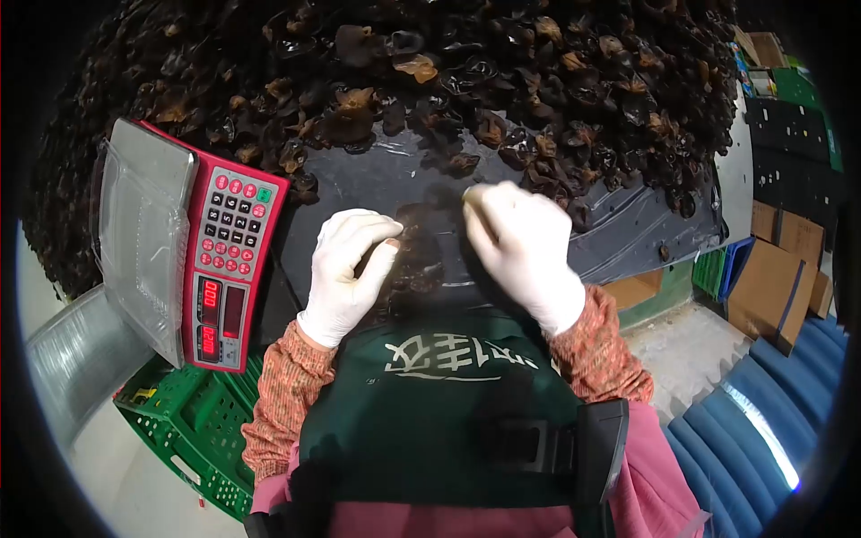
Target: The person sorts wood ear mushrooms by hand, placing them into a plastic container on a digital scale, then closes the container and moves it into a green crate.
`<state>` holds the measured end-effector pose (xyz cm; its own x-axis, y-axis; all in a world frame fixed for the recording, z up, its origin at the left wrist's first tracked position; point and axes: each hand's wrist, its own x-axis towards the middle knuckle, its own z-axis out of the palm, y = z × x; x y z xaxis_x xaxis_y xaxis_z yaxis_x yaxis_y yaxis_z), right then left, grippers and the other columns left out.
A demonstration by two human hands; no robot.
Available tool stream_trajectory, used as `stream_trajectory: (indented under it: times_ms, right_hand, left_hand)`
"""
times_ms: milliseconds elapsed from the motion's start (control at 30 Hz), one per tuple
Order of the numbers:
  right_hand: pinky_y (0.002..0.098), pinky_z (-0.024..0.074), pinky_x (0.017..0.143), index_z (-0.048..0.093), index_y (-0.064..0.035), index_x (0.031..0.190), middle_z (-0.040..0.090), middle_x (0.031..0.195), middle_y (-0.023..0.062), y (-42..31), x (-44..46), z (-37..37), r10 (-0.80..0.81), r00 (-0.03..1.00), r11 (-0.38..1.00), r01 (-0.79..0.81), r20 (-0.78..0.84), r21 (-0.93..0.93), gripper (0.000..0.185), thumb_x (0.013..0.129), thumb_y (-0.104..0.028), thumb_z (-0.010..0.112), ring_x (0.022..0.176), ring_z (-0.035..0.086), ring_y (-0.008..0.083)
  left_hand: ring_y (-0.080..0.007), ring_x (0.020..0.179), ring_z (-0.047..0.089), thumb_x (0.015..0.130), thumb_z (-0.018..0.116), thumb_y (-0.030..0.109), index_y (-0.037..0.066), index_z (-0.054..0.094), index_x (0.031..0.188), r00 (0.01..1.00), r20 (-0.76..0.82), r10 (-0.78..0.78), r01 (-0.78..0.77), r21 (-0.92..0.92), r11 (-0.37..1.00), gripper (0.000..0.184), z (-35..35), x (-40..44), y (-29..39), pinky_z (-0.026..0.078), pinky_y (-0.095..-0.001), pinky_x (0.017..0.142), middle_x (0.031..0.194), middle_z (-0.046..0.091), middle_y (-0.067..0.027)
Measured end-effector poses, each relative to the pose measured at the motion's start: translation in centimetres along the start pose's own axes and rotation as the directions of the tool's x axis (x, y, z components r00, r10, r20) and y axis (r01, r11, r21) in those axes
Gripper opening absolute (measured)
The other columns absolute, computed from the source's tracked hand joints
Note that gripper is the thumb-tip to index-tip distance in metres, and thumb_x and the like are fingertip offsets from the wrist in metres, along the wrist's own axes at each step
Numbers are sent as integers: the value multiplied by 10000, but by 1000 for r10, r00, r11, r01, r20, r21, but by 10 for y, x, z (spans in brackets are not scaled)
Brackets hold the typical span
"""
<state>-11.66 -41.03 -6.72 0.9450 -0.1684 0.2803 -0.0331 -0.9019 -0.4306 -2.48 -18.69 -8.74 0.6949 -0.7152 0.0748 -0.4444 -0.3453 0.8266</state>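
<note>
My left hand (pixel 352 269), in a white glove, is curled over the near part of the black plastic sheet (pixel 350 175). Its thumb and forefinger tips nearly meet, and whatever lies between them is too small to make out. To its right my right hand (pixel 525 247), also white-gloved and slightly blurred, has its fingers bent in toward the thumb; what they hold is hidden. Between the two hands is a blurred brownish patch on the sheet. Beyond them spreads a large heap of dark brown wood ear mushrooms (pixel 448 67), with a few loose pieces at its near edge.
A red digital scale (pixel 238 215) with a clear plastic tray (pixel 143 233) on it stands at left, its display lit. Below it is a green crate (pixel 193 430). At right are cardboard boxes (pixel 762 291) and a blue ribbed surface (pixel 744 439).
</note>
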Motion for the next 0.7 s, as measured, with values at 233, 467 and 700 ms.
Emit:
stream_trajectory:
  times_ms: [233,467,700]
  right_hand:
    - [369,506,605,706,-126,1087,596,772,64,-15,-13,9,-2,1000,953,3,-3,303,198,894,-157,735,646,638,248]
    - [381,520,614,669,-97,1063,588,879,94,18,19,18,28,999,994,-26,15,-109,205,864,-114,718,698,650,270]
    - [342,559,678,707,-69,1195,689,885,109,-2,-7,3,104,987,968,-128,122,214,279,920,-112,720,750,703,259]
  left_hand:
    - [-326,1255,608,1012,543,192,0,664,1312,985,-140,-97,66,-210,975,376,10,-16,-15,452,-410,1099,1341,664,-164]
    - [-323,1250,612,1001,544,182,5,665,1313,989,-136,-61,39,-155,987,378,10,-15,-25,453,-410,1094,1331,669,-162]
    - [-325,1252,617,1050,523,303,-29,641,1340,965,-257,-61,10,-196,981,456,9,-24,-24,461,-414,1087,1340,653,-196]
